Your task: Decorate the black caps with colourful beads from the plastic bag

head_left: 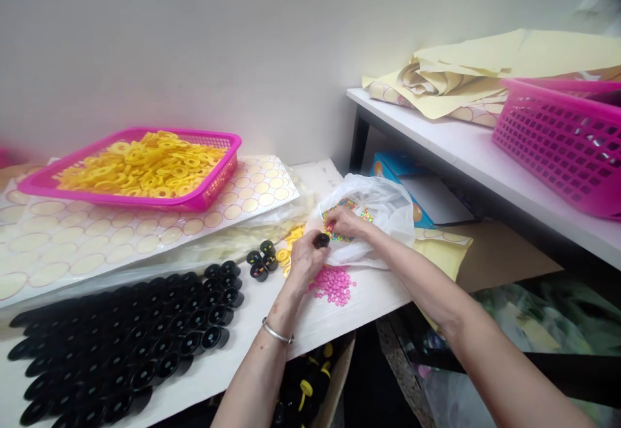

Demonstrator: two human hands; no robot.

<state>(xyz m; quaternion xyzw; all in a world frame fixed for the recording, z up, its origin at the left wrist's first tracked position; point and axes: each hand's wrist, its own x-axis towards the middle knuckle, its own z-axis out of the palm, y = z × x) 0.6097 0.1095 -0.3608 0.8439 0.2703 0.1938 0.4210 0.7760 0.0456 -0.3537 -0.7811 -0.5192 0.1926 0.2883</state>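
Observation:
My left hand, with a silver bangle at the wrist, is closed around a small black cup, its mouth turned up. Just right of it, my right hand reaches into a white plastic bag of small multicoloured beads. Its fingers are bent together among the beads; what they hold, if anything, is hidden. Below the hands lies a loose pile of pink beads. Left of them stand several black cups with coloured bits inside, beside some yellow ring-shaped parts.
Rows of black cups cover the table's left front. Behind them, a pink basket of yellow parts rests on sticker sheets. A raised shelf at right carries another pink basket. Below the table edge is a box with black-and-yellow pieces.

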